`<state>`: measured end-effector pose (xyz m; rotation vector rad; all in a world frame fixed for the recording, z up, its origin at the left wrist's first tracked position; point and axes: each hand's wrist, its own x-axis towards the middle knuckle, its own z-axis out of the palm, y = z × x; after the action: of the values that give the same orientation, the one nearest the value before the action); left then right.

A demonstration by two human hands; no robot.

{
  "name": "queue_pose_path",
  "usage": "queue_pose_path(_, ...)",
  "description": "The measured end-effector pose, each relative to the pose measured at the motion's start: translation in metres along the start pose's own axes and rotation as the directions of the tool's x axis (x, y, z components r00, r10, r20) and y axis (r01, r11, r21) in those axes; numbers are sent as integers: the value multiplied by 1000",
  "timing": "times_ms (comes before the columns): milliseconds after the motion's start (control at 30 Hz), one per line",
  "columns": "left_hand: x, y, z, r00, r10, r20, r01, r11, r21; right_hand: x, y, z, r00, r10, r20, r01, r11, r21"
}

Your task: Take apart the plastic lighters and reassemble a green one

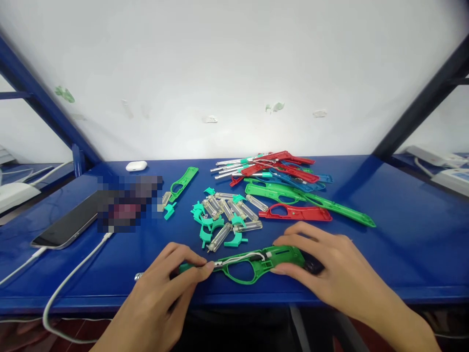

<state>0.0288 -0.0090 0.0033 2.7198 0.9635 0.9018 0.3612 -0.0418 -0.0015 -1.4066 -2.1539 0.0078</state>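
A green lighter half-shell (240, 281) lies near the table's front edge, its inner side up, with a white wire along it and a dark part near its wide end. My left hand (172, 278) pinches its narrow end, where a metal tube passes under the fingers and its tip shows at the left. Around the wide end, my right hand (322, 264) is closed with thumb and fingers on opposite edges. Just behind sit several clear fuel tanks (221, 238) mixed with teal triggers (235, 239).
Red, green and blue lighter shells (293, 213) with metal tubes are piled at the back right. Another green half-shell (184, 183) lies behind left. A phone (73, 222), white cables (73, 264) and a white earbud case (136, 166) occupy the left side. A white wall (234, 73) rises behind.
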Motion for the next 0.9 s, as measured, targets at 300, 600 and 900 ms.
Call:
queue_pose_path(300,-2,-1,-2,999,-12,39,11,1000,18,0,0,0,1000,6,2,-6,1000,-6)
queue_pose_path(600,-1,2,-1,994,-72,80,76,996,-40,0,1,1,1000,-1,-5,1,1000,-8)
queue_pose_path(900,6,2,-4,993,-77,93,78,997,-3,-1,1,2,1000,3,-3,-3,1000,-14)
